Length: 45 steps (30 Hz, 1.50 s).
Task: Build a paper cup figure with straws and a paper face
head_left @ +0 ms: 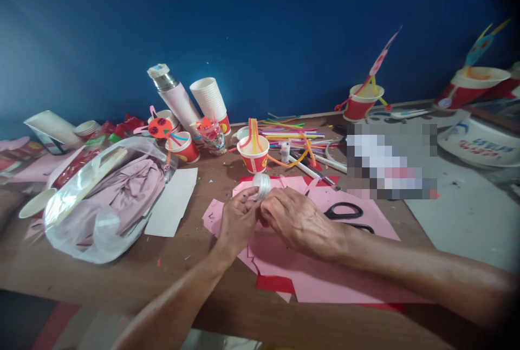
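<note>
A small roll of whitish tape [261, 186] is held up over the pink paper [345, 279]. My left hand [239, 217] is closed around the near-left side of the roll. Just right of it, the fingers of my right hand [294, 220] are pinched together against the roll's lower edge; what they grip is hidden behind the knuckles. Black-handled scissors [345, 210] lie on the paper beside my right wrist. Beyond the roll stands a red and white paper cup [252, 156] with orange and yellow pipe cleaners fixed to it.
Coloured pipe cleaners [288, 132] and pens lie behind the cup. On the left are a plastic bag [97, 231] of pink cloth, a white card [173, 203], a decorated cup [184, 148], a thermos [174, 92] and stacked cups [209, 98]. A blue wall [260, 30] closes the back.
</note>
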Available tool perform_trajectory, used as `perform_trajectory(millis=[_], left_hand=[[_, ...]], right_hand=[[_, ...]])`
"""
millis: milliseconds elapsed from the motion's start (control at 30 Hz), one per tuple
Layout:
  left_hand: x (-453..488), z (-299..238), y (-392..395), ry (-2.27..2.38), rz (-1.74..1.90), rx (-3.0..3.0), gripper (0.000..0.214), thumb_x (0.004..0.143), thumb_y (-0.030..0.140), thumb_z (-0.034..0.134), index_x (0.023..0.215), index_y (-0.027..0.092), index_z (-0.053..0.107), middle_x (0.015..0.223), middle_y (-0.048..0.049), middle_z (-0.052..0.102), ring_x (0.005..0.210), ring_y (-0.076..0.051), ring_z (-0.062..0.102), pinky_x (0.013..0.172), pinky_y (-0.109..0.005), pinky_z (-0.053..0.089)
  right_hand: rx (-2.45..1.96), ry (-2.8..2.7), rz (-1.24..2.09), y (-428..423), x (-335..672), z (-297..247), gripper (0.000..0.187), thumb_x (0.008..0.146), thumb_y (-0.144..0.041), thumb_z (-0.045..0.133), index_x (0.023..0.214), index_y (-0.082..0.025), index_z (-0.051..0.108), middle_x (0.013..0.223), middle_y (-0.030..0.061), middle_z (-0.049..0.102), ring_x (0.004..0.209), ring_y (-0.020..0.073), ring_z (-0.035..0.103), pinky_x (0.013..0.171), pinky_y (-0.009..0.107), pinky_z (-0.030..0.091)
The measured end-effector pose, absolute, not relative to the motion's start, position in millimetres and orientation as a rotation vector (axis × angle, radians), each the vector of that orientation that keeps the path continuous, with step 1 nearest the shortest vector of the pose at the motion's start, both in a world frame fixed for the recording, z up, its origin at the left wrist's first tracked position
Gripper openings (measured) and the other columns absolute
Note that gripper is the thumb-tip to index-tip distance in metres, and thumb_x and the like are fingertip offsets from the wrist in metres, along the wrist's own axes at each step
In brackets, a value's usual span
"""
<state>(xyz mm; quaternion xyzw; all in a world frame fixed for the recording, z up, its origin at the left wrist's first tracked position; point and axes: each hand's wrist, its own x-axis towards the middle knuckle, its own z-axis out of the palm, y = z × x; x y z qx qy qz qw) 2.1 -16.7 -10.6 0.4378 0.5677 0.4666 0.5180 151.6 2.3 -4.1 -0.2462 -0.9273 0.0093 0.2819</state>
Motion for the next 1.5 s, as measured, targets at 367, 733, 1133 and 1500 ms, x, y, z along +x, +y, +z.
perform_trajectory(millis=[367, 733, 1133, 1500], left_hand=[[-2, 5, -16, 1.397, 1.191, 1.012, 0.042, 0.069, 0.026, 0.064, 0.107, 0.009, 0.054, 0.056, 0.0010, 0.064, 0.049, -0.011, 0.057, 0.051, -0.021, 0.044], [-1, 3, -22, 1.267, 1.218, 1.141, 0.035, 0.078, 0.027, 0.058, 0.107, 0.010, 0.048, 0.051, 0.0016, 0.061, 0.054, -0.014, 0.061, 0.057, -0.026, 0.046], [2, -5, -31, 1.248, 1.089, 1.315, 0.054, 0.078, 0.029, 0.057, 0.128, 0.016, 0.039, 0.063, -0.0005, 0.064, 0.059, -0.013, 0.060, 0.058, -0.025, 0.049], [-1, 5, -24, 1.122, 1.242, 1.251, 0.031, 0.080, 0.026, 0.056, 0.107, 0.012, 0.051, 0.067, -0.0039, 0.065, 0.063, -0.014, 0.060, 0.064, -0.028, 0.048]], right_hand=[[-0.598, -2.363, 0.523, -12, 153, 12, 0.014, 0.083, -0.011, 0.042, 0.080, -0.014, 0.055, 0.075, 0.0036, 0.058, 0.066, 0.0126, 0.048, 0.060, 0.025, 0.038], [-1.020, -1.653, 1.335, 31, 163, 6, 0.025, 0.085, -0.036, 0.046, 0.087, -0.015, 0.061, 0.070, -0.0004, 0.056, 0.054, 0.0079, 0.049, 0.050, 0.021, 0.038], [-1.013, -1.555, 1.487, 25, 159, 8, 0.028, 0.076, -0.042, 0.057, 0.076, -0.014, 0.058, 0.063, -0.0031, 0.047, 0.053, 0.0066, 0.037, 0.048, 0.020, 0.030], [-1.034, -2.415, 0.683, 47, 221, 62, 0.007, 0.072, -0.024, 0.057, 0.078, -0.020, 0.060, 0.074, -0.0010, 0.058, 0.063, 0.0118, 0.050, 0.057, 0.025, 0.035]])
